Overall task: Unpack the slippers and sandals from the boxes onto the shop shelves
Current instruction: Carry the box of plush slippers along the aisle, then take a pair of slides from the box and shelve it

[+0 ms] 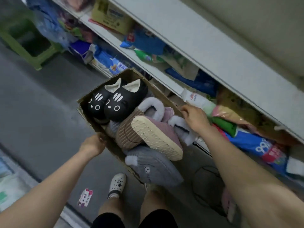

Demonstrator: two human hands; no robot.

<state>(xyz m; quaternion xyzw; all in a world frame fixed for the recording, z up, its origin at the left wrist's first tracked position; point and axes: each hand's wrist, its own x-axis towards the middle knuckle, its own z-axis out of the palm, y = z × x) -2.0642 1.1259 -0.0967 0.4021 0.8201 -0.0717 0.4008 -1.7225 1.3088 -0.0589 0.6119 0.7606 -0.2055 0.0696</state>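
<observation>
Shelves [213,51]: white, stacked tiers, running as a diagonal band from 12 o'clock down to 4 o'clock. Lower tiers are packed with bagged goods, including a blue printed bag [256,145] at 4 o'clock.
Floor [41,104]: grey, fills the 8 to 10 o'clock side.
Cardboard box [85,116]: dead centre, open top, held up off the floor, long axis running 11 to 5 o'clock, just beside the lower shelf edge.
Green stool [28,38]: on the floor at 10 o'clock, well apart from the box.
Box contents, all slippers, piled loosely:
- grey plush slipper [154,167] at the 5 o'clock end, overhanging the rim
- mauve slipper [156,137] mid-box, tilted, cream sole facing up
- black cat-face pair [113,102] at the 11 o'clock end, side by side, ears pointing to 12
- brown ribbed slipper [126,134] under the mauve one, touching it
- white-and-lilac fur trim shows at the 3 o'clock side; cannot tell how many slippers that is

Left hand [93,143]: at 8 o'clock of the box, fingers curled round the rim, gripping it.
Right hand [195,117]: at 3 o'clock of the box, fingers bent down onto the far rim, gripping it.
White clog [117,185] on a foot at 6 o'clock. Small pink packet [85,197] on the floor at 7 o'clock.
</observation>
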